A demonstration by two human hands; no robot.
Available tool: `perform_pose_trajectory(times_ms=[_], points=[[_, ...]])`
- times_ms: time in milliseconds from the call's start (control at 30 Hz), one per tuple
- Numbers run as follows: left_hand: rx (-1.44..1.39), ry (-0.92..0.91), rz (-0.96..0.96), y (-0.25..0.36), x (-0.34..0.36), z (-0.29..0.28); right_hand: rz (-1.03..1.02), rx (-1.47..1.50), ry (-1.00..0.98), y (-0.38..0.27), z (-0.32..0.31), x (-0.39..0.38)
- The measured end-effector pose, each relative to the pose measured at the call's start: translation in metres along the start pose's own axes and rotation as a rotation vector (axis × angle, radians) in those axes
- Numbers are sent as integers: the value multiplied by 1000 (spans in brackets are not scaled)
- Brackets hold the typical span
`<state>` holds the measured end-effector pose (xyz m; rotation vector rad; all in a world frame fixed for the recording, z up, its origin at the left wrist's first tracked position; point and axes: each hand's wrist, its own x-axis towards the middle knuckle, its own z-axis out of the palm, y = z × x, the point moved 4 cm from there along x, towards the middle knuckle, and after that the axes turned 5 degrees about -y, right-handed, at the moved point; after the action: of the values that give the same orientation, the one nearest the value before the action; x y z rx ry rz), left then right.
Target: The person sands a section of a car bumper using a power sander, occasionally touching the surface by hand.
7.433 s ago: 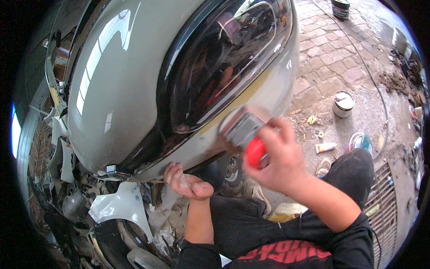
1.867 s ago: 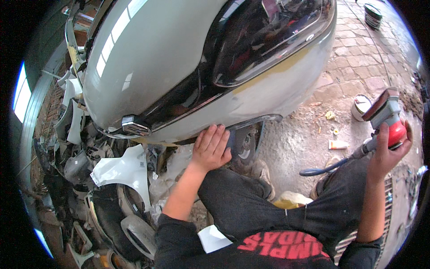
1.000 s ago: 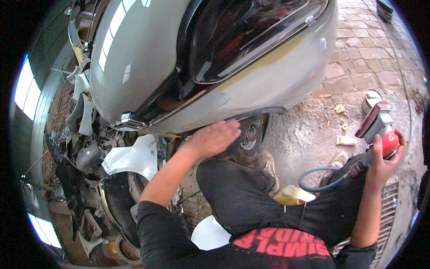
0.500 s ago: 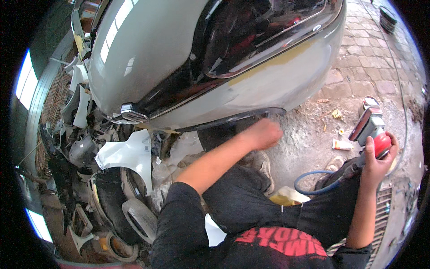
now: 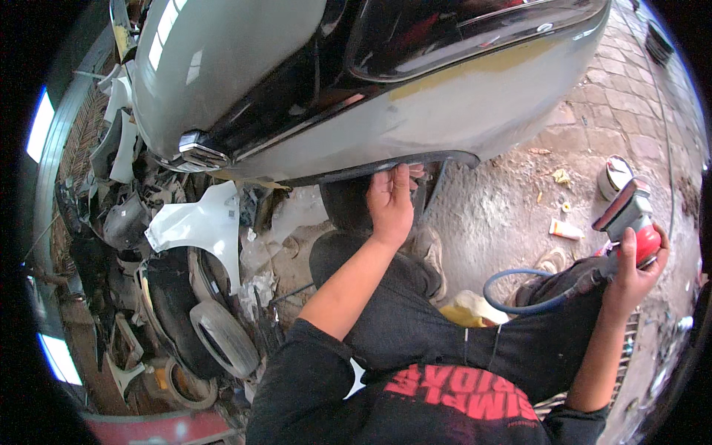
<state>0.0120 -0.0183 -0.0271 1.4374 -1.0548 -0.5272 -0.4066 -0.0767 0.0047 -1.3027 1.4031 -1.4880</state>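
Observation:
Up front is a grey car body panel (image 5: 445, 133) with a mustard-coloured patch along its upper part and a black trim strip (image 5: 348, 170) on its lower edge. My left hand (image 5: 391, 204) is raised against that lower edge, fingers extended and apart, tips partly hidden at the trim; nothing shows in it. My right hand (image 5: 639, 271), off to the right, is closed round the red-topped body of an air sander (image 5: 632, 215), whose flat grey pad end points away from me. A blue hose (image 5: 512, 297) loops from the sander across my leg.
White tube (image 5: 566, 229) and a round tin (image 5: 614, 176) are on the floor near the sander. Loose car parts, including a white fender (image 5: 200, 222) and a worn tire (image 5: 225, 337), pile up at left. A black bucket (image 5: 658, 43) stands far right.
My left hand has moved left and up to the panel's lower edge, going from a loose fist to extended fingers. The sander has shifted slightly right and down, still in my right hand.

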Motion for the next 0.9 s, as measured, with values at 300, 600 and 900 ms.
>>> perform_pose_trajectory(times_ms=[300, 600, 900], points=[[-11, -20, 123, -3, 6, 1, -14, -57, 28, 9, -11, 5], [-79, -10, 95, -1, 7, -1, -26, -75, 27, 13, -10, 9], [182, 12, 109, -5, 7, -12, 24, 2, -6, 30, -20, 14]])
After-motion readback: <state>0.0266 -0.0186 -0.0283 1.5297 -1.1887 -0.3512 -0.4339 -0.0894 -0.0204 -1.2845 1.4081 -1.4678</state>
